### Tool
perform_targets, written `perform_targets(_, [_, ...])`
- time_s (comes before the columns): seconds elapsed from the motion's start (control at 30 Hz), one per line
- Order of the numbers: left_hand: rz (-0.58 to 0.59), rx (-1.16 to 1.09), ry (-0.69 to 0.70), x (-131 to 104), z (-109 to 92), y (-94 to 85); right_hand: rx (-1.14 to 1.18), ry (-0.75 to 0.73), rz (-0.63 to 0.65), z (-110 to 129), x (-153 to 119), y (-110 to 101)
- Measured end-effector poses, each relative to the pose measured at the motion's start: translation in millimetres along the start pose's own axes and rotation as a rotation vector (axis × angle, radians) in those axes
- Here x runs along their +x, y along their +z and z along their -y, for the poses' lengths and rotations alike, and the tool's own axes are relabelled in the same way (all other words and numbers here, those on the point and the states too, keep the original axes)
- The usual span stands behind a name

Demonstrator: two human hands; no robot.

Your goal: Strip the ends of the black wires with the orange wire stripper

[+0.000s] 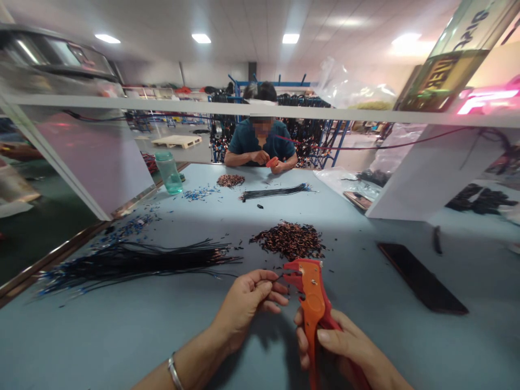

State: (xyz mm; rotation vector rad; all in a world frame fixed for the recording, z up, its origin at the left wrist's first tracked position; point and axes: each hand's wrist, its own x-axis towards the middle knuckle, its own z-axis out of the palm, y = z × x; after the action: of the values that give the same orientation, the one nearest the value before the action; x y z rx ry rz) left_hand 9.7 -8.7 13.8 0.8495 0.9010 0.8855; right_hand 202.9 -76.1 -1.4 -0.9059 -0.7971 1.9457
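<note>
Between thumb and fingers, my left hand [252, 292] pinches a thin black wire [278, 278], its end at the jaws of an orange and red wire stripper [313, 295]. My right hand [337, 341] is wrapped round the stripper's handles, jaws pointing left. Whether the jaws touch the wire I cannot tell. Just beyond the tool lies a pile of short black and copper-coloured pieces [289, 240]. To the left of my hands a bundle of black wires [150, 260] lies flat, with blue tips at its left end.
A co-worker [262, 141] sits across the table, holding a red tool. A phone [422, 276] lies at right, a second phone [357, 200] by the shelf post. A green bottle [168, 173] stands left. Another wire bundle [278, 191] lies farther back. A shelf [203, 105] spans overhead.
</note>
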Motion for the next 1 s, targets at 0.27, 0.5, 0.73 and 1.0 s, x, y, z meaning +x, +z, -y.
perform_targets(0.27, [-0.03, 0.311, 0.129, -2.6, -2.0, 0.0, -0.033, -0.001, 0.021, 0.0, -0.3, -0.9])
perform_targets(0.5, [-0.11, 0.423, 0.205, -2.2, -3.3, -2.2, -0.064, -0.009, 0.048, 4.2, -1.2, 2.4])
perform_targets(0.73, [-0.179, 0.359, 0.224, -2.9, -3.1, -2.6, -0.054, 0.025, 0.021, 5.7, -3.9, 6.2])
perform_targets(1.0, [-0.143, 0.493, 0.339, -4.8, -2.2, -3.0, -0.091, 0.019, 0.08, 4.4, -3.6, 4.2])
